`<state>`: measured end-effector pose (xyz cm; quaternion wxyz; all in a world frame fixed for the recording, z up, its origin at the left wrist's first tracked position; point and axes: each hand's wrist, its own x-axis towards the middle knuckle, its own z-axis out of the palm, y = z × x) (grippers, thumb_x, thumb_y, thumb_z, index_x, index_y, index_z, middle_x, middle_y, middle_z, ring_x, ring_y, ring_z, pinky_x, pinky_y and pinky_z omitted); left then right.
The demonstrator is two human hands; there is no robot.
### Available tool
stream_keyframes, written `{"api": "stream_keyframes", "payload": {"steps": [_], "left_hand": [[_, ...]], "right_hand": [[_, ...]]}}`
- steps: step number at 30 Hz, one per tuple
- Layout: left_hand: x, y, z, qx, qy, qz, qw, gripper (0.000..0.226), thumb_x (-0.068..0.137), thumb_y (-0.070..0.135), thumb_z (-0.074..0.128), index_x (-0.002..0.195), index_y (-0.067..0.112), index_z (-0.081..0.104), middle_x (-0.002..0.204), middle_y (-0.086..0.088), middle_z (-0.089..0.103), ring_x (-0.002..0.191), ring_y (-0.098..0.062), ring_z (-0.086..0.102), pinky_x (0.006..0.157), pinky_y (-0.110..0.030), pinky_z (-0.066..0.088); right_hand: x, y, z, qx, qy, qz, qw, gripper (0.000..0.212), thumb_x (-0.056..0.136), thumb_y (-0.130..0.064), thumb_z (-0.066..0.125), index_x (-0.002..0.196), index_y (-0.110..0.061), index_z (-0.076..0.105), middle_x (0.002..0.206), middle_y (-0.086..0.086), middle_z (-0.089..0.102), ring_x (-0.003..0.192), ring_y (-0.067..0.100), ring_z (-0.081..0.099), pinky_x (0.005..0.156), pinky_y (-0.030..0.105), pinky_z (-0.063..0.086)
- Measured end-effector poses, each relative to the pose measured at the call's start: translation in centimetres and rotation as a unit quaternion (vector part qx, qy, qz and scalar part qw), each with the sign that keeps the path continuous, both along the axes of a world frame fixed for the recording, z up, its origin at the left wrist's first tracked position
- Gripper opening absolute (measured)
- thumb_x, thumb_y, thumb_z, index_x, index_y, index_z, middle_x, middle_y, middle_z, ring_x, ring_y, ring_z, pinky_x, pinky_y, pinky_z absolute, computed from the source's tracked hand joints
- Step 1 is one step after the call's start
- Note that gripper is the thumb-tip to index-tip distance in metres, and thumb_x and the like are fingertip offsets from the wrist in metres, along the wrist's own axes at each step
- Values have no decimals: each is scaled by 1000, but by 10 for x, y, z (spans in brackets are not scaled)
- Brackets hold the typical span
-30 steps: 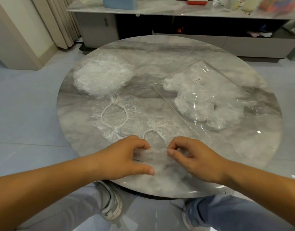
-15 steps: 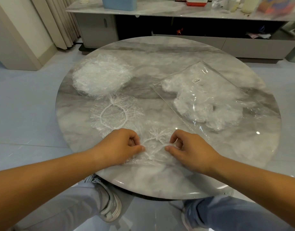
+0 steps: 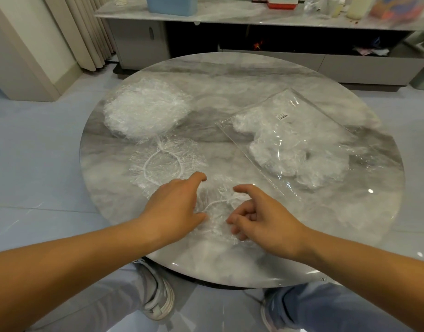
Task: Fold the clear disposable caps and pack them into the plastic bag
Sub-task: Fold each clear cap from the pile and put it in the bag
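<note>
I log on the round grey marble table [image 3: 230, 75], heap of crumpled clear plastic caps [image 3: 146, 113] far left, flattened clear cap with white elastic ring [image 3: 163, 164] just nearer, left hand [image 3: 175, 207] spread, pressing the near clear cap [image 3: 217, 212], right hand [image 3: 261, 219] on its other side, forefinger straight, other fingers curled, grip I cannot confirm, clear plastic bag [image 3: 302, 144] holding caps at right.

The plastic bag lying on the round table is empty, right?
Not quite. The plastic bag does lie on the round table, but it is not empty. The head view shows crumpled clear caps already inside it.
</note>
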<state>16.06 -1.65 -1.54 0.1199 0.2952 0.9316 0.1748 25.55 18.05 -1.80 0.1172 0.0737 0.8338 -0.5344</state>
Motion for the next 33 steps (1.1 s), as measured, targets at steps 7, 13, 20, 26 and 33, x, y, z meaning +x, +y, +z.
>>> {"api": "stream_keyframes", "payload": {"steps": [7, 13, 20, 26, 33], "left_hand": [[6, 11, 8, 286, -481, 191, 807, 102, 92, 10, 70, 160, 35, -2, 104, -17, 75, 85, -26, 76, 75, -39, 62], [-9, 3, 15, 327, -601, 222, 694, 51, 91, 32, 62, 140, 21, 49, 121, -29, 67, 109, -42, 69, 95, -65, 51], [-23, -4, 9, 335, -627, 247, 659, 50, 92, 51, 57, 106, 3, 58, 119, -27, 66, 112, -43, 68, 91, -66, 53], [-20, -4, 6, 279, -519, 240, 772, 42, 84, 26, 78, 109, -5, 63, 94, -22, 71, 82, -27, 75, 72, -43, 64], [-6, -3, -9, 160, -322, 160, 919, 41, 69, 15, 93, 95, 5, 63, 65, -6, 63, 56, -21, 67, 57, -36, 62]], "right_hand": [[-8, 8, 11, -215, -127, -150, 957, 81, 101, -21, 61, 157, -48, 9, 103, 20, 75, 86, 39, 75, 81, 49, 62], [-16, 25, 12, -324, -219, -157, 907, 43, 103, -40, 50, 144, -27, 42, 116, 28, 70, 100, 48, 71, 89, 56, 58], [-16, 26, 8, -332, -177, -155, 913, 38, 102, -41, 49, 103, -4, 58, 112, 29, 71, 104, 47, 70, 92, 54, 56], [-2, 23, 5, -95, -54, -70, 992, 45, 102, -42, 50, 99, -6, 76, 96, 22, 72, 80, 27, 70, 83, 42, 59], [7, 24, 3, 165, 44, 88, 981, 65, 96, -63, 34, 70, -8, 56, 80, 6, 61, 83, 11, 59, 82, 31, 49]]}}
